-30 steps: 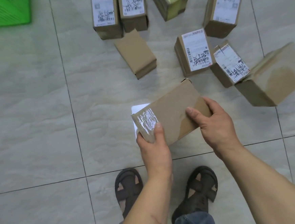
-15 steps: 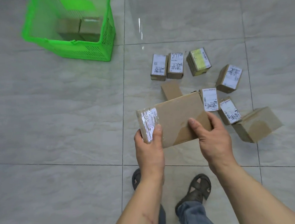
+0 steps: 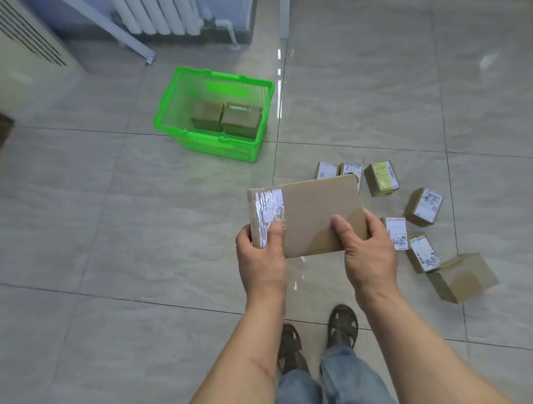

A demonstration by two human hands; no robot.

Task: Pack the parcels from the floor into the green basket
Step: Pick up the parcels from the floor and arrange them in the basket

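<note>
I hold a flat brown cardboard parcel (image 3: 314,215) with shiny tape on its left end, well above the floor. My left hand (image 3: 261,259) grips its left end, thumb on top. My right hand (image 3: 369,254) grips its right end the same way. The green basket (image 3: 169,112) stands on the floor ahead and to the left, with two brown parcels (image 3: 226,119) side by side inside. Several small labelled parcels (image 3: 423,207) lie on the tiles to the right, one with a yellow label (image 3: 383,178), and a larger plain box (image 3: 464,277) sits nearest me.
A white radiator (image 3: 164,9) and a slanted metal bar (image 3: 118,31) line the far wall behind the basket. A cream appliance (image 3: 8,53) stands at far left. My sandalled feet (image 3: 317,338) are below the held parcel. Grey floor tiles stretch to the left.
The view has risen and the floor now lies farther below, bringing the basket and wall into sight. The parcel stays in both hands and has turned level.
</note>
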